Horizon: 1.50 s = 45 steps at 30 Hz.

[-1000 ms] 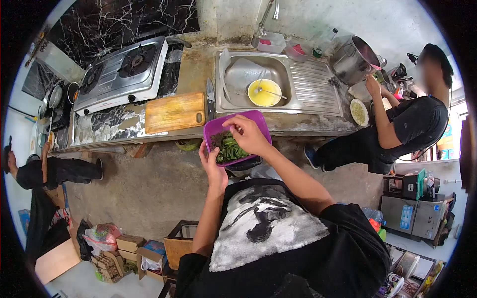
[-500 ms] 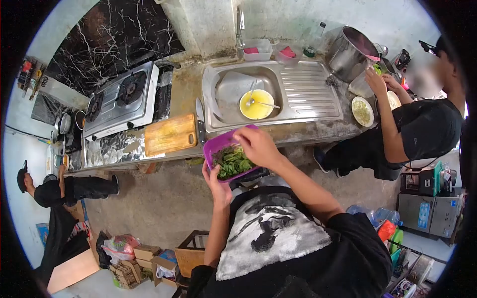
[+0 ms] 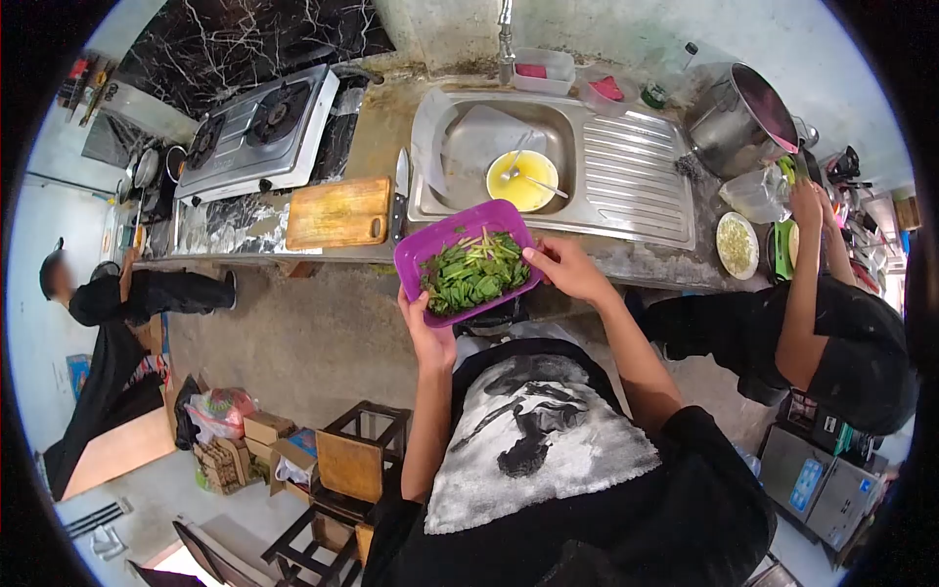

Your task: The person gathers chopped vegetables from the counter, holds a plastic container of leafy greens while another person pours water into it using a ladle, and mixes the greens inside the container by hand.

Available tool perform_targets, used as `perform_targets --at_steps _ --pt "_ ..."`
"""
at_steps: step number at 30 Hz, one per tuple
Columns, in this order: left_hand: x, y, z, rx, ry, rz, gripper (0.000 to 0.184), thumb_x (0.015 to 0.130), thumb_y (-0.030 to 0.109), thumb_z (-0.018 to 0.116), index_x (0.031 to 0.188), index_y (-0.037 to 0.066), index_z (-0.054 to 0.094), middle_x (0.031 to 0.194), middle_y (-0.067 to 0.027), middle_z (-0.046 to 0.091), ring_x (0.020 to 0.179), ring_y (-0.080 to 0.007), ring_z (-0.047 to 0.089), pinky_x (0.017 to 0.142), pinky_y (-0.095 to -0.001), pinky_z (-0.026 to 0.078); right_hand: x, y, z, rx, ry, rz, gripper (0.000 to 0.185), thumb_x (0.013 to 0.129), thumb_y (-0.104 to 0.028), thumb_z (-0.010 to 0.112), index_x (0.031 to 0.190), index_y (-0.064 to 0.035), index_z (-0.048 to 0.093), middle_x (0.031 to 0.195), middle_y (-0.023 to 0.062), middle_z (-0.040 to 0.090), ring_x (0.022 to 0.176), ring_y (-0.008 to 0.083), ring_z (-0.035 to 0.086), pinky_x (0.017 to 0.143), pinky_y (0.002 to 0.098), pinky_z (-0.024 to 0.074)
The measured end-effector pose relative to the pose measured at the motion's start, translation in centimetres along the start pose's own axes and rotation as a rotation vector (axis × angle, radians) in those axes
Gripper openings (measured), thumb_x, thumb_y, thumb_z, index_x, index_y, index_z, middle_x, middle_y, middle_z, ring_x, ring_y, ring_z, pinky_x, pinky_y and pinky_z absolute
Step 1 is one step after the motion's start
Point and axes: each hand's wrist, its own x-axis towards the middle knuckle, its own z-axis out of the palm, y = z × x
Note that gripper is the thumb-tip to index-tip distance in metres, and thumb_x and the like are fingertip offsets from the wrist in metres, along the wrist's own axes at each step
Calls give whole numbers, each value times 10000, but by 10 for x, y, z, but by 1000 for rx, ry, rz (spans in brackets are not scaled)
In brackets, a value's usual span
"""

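Observation:
A purple plastic basin (image 3: 411,262) is held up between my two hands, in front of the counter's edge. Chopped green leaves and stems (image 3: 476,276) lie in it. At its left side my left hand (image 3: 428,331) grips the wall, thumb on the rim and fingers beneath. My right hand (image 3: 570,267) pinches the rim on the right. Behind the basin, in the sink (image 3: 460,147), stands a bowl of yellow liquid (image 3: 522,182) with metal cutlery in it. A wooden cutting board (image 3: 335,215) lies on the counter to the left, a knife (image 3: 400,186) beside it.
A two-burner gas stove (image 3: 259,132) stands on the counter at the left. At the right, a co-worker (image 3: 831,323) works near a large metal pot (image 3: 743,122) and a plate of pale shreds (image 3: 737,245). Another person (image 3: 137,289) stands far left. Stools (image 3: 352,460) are behind me at the left.
My right hand has moved from over the leaves to the basin's right rim. The basin now sits more level and more open to view. The co-worker at the right leans further over the counter.

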Motion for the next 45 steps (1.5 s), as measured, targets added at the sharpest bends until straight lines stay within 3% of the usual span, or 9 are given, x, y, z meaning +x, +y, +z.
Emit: perform_targets --at_steps 7,10,12,14,18,25,27,40,45 --pt "0 -8 6 49 -25 30 578 931 175 581 1456 100 351 1408 -86 455 1280 -230 469 1118 -416 329 0 20 -1 61 -10 -129 327 962 -279 582 912 42 623 714 191 608 658 259 577 651 408 455" --pt "-7 8 28 336 172 154 553 964 197 580 1458 78 363 1422 -100 460 1276 -225 470 1110 -395 317 -5 7 -4 -12 27 -150 298 955 -253 588 914 40 625 741 208 622 666 268 583 665 415 460" --pt "-26 44 62 806 216 554 403 1004 193 556 1372 42 488 1333 -159 561 1190 -222 541 1009 -373 433 -4 14 2 27 70 -167 297 955 -247 593 912 46 623 730 200 622 657 263 587 651 408 461" --pt "-66 96 109 666 -173 448 346 986 298 615 1175 9 640 1149 -161 652 1057 -240 598 949 -347 453 -3 28 8 62 82 -174 297 954 -241 598 910 52 621 720 192 622 649 257 591 638 401 462" --pt "-90 157 161 302 -1119 412 182 821 185 737 902 24 755 986 -144 699 835 -224 581 734 -322 413 5 48 25 128 96 -66 317 958 -244 607 903 68 620 672 166 610 604 239 582 586 376 454" --pt "-97 198 156 -66 -1235 175 133 811 147 754 892 42 745 964 -112 690 821 -179 580 749 -313 368 -9 19 62 2 178 -73 328 949 -250 614 853 62 590 665 185 576 625 250 576 624 392 455" --pt "-94 213 140 -91 -1228 129 131 887 210 701 842 105 766 921 -69 707 740 -167 515 653 -293 352 -9 13 83 1 181 -53 327 946 -251 615 854 62 587 670 193 568 631 256 577 636 399 456" --pt "-27 332 42 -155 -1290 85 33 834 160 760 832 128 751 928 -41 710 774 -169 510 647 -275 361 -28 -48 269 312 321 107 308 995 -215 590 790 10 539 640 24 517 589 81 521 523 295 437" --pt "-12 338 40 -97 -1280 64 114 895 228 726 877 116 744 913 -61 698 779 -176 525 655 -281 370 -27 -45 283 389 339 133 254 996 -198 580 951 46 634 745 50 611 654 92 579 582 277 502"
